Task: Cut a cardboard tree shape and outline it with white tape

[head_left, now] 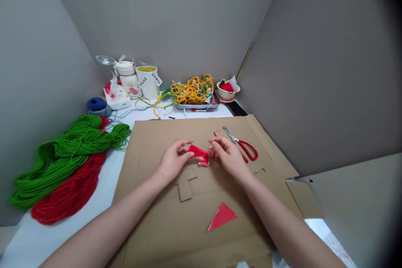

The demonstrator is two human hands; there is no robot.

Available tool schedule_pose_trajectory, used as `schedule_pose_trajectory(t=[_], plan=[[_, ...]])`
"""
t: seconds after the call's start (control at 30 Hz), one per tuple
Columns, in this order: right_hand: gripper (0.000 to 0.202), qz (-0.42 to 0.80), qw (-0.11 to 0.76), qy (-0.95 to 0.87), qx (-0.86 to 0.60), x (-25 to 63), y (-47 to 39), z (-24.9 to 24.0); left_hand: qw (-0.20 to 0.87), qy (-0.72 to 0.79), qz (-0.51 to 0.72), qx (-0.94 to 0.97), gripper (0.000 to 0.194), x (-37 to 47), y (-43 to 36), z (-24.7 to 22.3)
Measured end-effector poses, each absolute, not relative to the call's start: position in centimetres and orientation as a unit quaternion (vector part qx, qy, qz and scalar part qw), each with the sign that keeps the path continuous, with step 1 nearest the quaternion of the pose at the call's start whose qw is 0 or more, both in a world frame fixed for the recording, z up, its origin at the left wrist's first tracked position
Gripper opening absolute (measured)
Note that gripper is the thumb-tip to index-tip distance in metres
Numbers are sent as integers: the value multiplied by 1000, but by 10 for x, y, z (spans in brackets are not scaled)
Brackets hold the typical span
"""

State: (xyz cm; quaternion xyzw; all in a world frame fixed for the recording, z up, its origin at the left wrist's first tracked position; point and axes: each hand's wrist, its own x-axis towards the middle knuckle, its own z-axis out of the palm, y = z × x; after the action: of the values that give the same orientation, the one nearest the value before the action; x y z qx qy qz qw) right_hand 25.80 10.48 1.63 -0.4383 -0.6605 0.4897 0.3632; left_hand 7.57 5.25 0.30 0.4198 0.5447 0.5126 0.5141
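Note:
My left hand point(174, 160) pinches a red triangular piece point(197, 150) of what looks like paper or thin card, its narrow end pointing right. Close by on the right, my right hand point(228, 155) has its fingers curled together. A bit of red shows at its fingertips, but what it grips is too small to name. Just below the held piece lies a small shiny red piece point(204, 160). Red-handled scissors point(243, 144) rest beyond my right hand, blades partly apart. Nearer to me lie another red triangle point(222, 216) and a small cardboard offcut point(184, 190).
A large cardboard sheet point(150, 234) covers the table. Green yarn point(63, 155) and red yarn point(72, 188) lie at left. Behind stand a tissue pack point(116, 95), a bottle point(128, 81), a white tub point(148, 86), a tray of orange yarn point(194, 90) and a bowl point(228, 94).

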Motion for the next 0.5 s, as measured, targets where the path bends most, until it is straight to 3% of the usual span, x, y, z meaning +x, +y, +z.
schedule_pose_trajectory(t=[0.3, 0.4, 0.5], plan=[[13, 448, 338, -703, -437, 247, 103, 3, 423, 554, 553, 457, 34, 72, 51, -12], [14, 434, 352, -700, -444, 249, 104, 1, 330, 596, 537, 497, 17, 67, 49, -7], [16, 402, 367, -711, -444, 251, 104, 0, 213, 628, 509, 549, 19, 63, 48, -1]])
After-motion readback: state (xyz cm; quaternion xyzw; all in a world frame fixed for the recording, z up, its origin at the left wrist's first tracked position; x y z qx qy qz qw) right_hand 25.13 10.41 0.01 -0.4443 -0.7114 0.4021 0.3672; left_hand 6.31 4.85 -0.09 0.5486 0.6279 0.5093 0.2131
